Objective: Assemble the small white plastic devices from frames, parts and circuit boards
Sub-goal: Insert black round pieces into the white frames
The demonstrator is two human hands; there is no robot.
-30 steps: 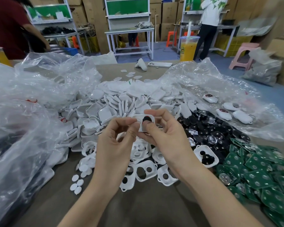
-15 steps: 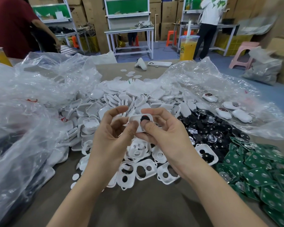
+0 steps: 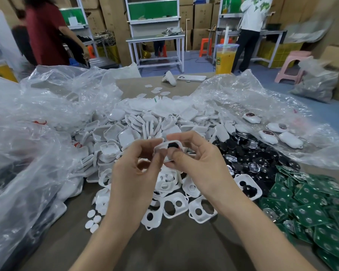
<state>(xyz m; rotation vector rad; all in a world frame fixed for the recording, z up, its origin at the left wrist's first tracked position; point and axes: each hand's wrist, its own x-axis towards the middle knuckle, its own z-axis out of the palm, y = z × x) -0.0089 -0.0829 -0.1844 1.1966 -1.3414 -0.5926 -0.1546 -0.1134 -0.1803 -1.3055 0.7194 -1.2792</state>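
Currently one white frame [image 3: 165, 144] is held up between both hands, above the heap and off the bench [image 3: 184, 249], with a black round part [image 3: 173, 145] lying in one of its openings. Left hand [image 3: 133, 173]: thumb and forefinger curled, pinching the frame's left end. Right hand [image 3: 200, 163]: pinching the right side, thumb tip just beside the black part, apparently seating it. Judged stage for this unit: early, since no board or cover shows on it. Directly below lie loose frames [image 3: 174, 206], openings unfilled. One further frame [image 3: 257, 189] rests to the right with dark parts inside it. Beyond that is a spread of black parts [image 3: 262, 153], some with shiny round pieces among them, then a pile of green circuit boards [image 3: 311, 208] at the right edge. Behind the hands is a large heap of white shells [image 3: 145, 124]; a few small white discs [image 3: 93, 220] lie at the lower left. Output so far: four closed white devices [image 3: 268, 136] resting on the clear plastic bag [image 3: 262, 98] at right. Set against the stock of frames, shells and boards, the job appears barely begun. Crumpled plastic bags [image 3: 27, 133] crowd the left side.
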